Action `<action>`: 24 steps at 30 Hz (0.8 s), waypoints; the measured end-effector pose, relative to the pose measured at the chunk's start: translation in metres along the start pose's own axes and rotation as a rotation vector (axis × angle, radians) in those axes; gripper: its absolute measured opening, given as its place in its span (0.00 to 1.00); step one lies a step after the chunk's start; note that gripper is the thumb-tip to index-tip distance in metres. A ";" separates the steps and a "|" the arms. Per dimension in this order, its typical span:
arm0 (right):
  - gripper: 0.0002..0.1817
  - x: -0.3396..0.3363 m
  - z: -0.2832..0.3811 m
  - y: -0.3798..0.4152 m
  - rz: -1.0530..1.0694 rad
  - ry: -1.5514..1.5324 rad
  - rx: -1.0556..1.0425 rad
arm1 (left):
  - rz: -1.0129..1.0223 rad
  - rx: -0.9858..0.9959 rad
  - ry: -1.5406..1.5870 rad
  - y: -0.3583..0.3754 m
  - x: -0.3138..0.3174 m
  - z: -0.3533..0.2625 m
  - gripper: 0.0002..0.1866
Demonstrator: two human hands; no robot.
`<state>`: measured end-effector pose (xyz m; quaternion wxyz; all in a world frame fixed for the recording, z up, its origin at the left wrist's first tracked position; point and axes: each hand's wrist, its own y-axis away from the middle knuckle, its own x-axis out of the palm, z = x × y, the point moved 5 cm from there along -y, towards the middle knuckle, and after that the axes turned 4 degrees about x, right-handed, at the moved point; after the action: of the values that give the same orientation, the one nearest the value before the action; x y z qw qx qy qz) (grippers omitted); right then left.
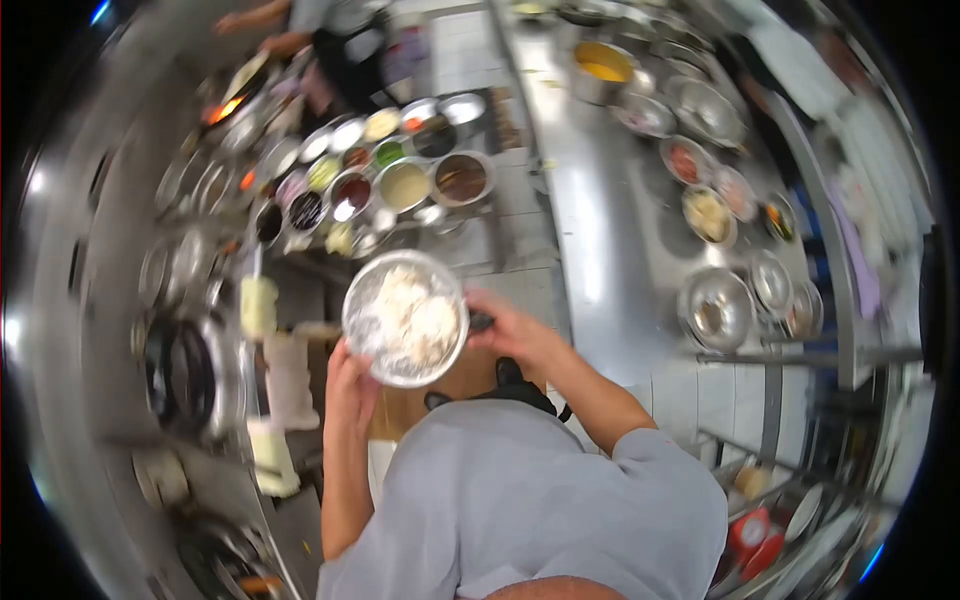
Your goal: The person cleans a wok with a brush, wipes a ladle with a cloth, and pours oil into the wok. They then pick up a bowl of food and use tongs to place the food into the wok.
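Observation:
A round metal bowl (pixel 365 275) with white, lumpy food (pixel 410 310) in it is held up in front of my body. My left hand (pixel 352 375) grips the bowl's lower left rim. My right hand (pixel 505 328) is closed at the bowl's right side, around a dark handle-like part (pixel 481 321). What the white food is cannot be made out. Just beyond the bowl stand several containers of sauces and ingredients, among them a pot of brown sauce (pixel 462 178) and one of pale yellow liquid (pixel 405 187).
A long steel counter (pixel 600 220) runs along the right, with several bowls and a pot of orange liquid (pixel 603 72). Stoves and pans (pixel 185 370) line the left. Another person (pixel 350 50) stands at the upper left near a flame (pixel 225 110).

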<state>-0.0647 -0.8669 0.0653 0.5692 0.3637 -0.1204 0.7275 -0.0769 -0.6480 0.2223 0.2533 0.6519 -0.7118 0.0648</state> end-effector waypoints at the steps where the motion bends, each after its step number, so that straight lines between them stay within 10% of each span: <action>1: 0.29 0.014 0.026 0.000 -0.051 -0.006 0.025 | -0.061 0.020 0.019 0.001 -0.010 -0.001 0.27; 10: 0.28 0.076 0.121 -0.081 -0.060 0.256 -0.533 | -0.383 0.286 0.026 0.013 -0.196 0.004 0.07; 19: 0.32 0.097 0.138 -0.173 -0.082 0.115 -0.525 | -0.991 0.281 0.195 0.144 -0.339 0.068 0.03; 24: 0.33 0.142 0.066 -0.180 -0.087 0.352 -0.399 | -1.193 0.190 0.261 0.228 -0.390 0.138 0.17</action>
<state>0.1133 -0.7425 0.1640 0.6725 0.1170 -0.1446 0.7163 -0.3253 -0.3244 -0.0161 0.2718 0.9441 -0.1787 0.0542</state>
